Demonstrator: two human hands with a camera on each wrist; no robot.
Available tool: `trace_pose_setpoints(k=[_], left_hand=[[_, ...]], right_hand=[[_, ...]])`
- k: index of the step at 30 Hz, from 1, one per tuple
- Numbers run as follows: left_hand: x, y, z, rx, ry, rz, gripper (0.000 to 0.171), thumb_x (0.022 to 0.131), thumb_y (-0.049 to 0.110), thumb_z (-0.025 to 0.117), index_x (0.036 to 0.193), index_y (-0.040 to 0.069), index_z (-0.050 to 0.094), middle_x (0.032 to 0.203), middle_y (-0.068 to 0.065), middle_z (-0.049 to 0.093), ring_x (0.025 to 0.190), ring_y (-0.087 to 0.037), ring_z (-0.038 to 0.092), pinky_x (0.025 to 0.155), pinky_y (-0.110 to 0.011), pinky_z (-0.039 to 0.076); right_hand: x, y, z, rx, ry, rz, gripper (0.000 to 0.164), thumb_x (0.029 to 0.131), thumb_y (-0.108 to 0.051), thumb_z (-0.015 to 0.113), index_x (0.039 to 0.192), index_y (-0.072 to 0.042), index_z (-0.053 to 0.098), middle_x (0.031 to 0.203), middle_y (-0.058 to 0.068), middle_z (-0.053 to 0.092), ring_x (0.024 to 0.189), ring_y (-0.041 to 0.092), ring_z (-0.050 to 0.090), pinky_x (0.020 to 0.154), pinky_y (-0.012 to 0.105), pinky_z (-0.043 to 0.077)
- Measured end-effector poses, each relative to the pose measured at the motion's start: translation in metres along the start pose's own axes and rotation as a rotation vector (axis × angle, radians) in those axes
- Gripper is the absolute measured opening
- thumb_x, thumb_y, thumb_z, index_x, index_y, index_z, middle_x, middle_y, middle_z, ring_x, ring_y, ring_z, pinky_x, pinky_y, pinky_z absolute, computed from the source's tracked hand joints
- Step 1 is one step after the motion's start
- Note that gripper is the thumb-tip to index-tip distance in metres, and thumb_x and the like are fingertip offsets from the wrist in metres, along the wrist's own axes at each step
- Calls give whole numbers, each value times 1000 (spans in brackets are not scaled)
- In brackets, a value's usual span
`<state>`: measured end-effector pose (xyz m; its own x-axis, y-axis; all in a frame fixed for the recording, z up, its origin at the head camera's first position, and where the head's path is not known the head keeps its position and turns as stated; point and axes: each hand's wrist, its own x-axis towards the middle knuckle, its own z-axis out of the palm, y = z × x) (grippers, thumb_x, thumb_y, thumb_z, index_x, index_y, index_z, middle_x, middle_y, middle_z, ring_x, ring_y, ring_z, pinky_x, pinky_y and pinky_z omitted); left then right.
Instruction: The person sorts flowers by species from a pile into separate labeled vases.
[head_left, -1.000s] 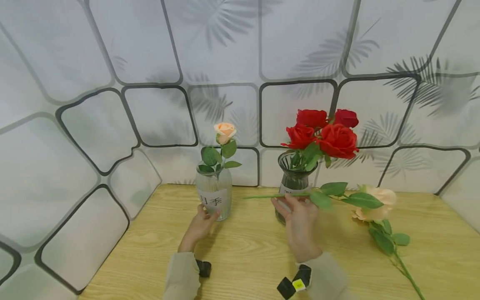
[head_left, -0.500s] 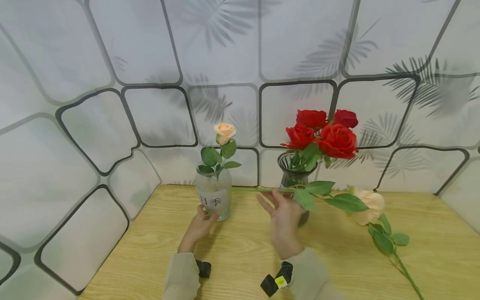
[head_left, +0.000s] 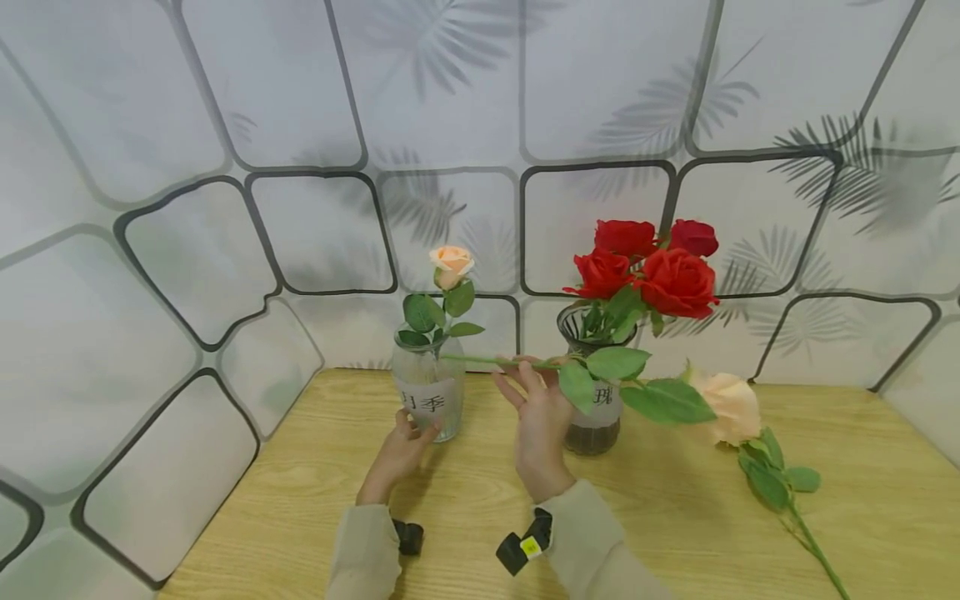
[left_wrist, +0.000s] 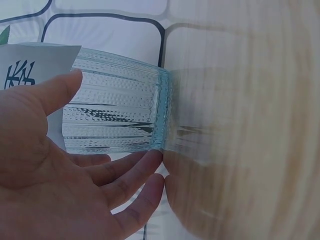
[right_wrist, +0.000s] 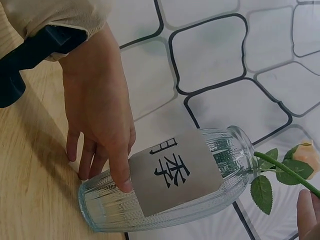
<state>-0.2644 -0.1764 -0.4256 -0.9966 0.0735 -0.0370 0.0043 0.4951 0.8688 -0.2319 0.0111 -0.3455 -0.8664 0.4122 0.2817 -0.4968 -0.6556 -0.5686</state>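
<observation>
My left hand (head_left: pixel 401 454) grips the lower part of a clear ribbed glass vase (head_left: pixel 447 425), thumb on its white label (right_wrist: pixel 175 172) and fingers round the other side. A single peach rose (head_left: pixel 452 267) with green leaves stands in this vase. My right hand (head_left: pixel 542 433) pinches the green stem of another peach rose (head_left: pixel 729 407), held sideways with its bloom to the right. The stem's cut end (right_wrist: pixel 257 154) overlaps the vase's mouth in the right wrist view. In the left wrist view the vase base (left_wrist: pixel 162 110) sits on the wood tabletop.
A dark glass vase (head_left: pixel 592 437) with several red roses (head_left: pixel 678 283) stands behind and right of my right hand. Another leafy flower stem (head_left: pixel 806 533) lies on the table at right, its bloom mostly hidden. A patterned backdrop (head_left: pixel 450 108) rises behind the table (head_left: pixel 465 533).
My right hand has moved left and slightly up with the peach rose, bringing its stem end to the clear vase. The dark vase's label is uncovered. My left hand stays on the vase.
</observation>
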Motion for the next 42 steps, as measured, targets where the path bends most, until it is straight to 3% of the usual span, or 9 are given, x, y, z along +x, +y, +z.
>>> trace_pose_setpoints(k=[9, 16, 23, 30, 38, 42], left_hand=[[1, 0, -1, 8, -5, 1, 75, 107, 31, 52, 151, -15, 12, 146, -45, 35, 133, -56, 42, 105, -64, 40], [2, -1, -1, 3, -7, 6, 74, 107, 30, 52, 151, -15, 13, 146, -44, 35, 133, -55, 42, 105, -64, 40], [2, -1, -2, 2, -10, 14, 74, 108, 29, 52, 151, -16, 13, 145, -45, 36, 132, -56, 43, 104, -64, 41], [2, -1, -2, -2, -9, 8, 73, 108, 29, 52, 151, -16, 13, 146, -45, 35, 133, -56, 42, 105, -63, 41], [1, -1, -3, -4, -11, 1, 74, 108, 29, 52, 151, -16, 12, 146, -45, 35, 132, -56, 43, 104, -63, 41], [0, 0, -3, -1, -15, -1, 74, 108, 30, 52, 151, -15, 13, 146, -44, 36, 132, -55, 44, 103, -63, 42]], right_hand=[[4, 8, 12, -81, -45, -86, 16, 100, 11, 52, 109, -3, 50, 100, 14, 59, 91, 28, 73, 82, 44, 60], [18, 9, 22, -176, -115, -145, 14, 100, 11, 53, 109, 0, 52, 100, 13, 59, 95, 34, 72, 83, 47, 60], [34, 12, 35, -290, -165, -96, 13, 98, 14, 53, 104, 2, 51, 97, 20, 58, 88, 30, 73, 80, 48, 60], [33, 19, 43, -488, -301, -154, 5, 100, 10, 53, 104, 8, 53, 100, 20, 58, 94, 41, 69, 83, 43, 60], [29, 31, 49, -582, -471, -224, 10, 101, 7, 53, 108, 15, 53, 103, 27, 59, 96, 45, 65, 84, 44, 60], [34, 30, 54, -698, -533, -184, 11, 104, 4, 48, 111, 12, 50, 101, 26, 59, 94, 44, 66, 84, 41, 60]])
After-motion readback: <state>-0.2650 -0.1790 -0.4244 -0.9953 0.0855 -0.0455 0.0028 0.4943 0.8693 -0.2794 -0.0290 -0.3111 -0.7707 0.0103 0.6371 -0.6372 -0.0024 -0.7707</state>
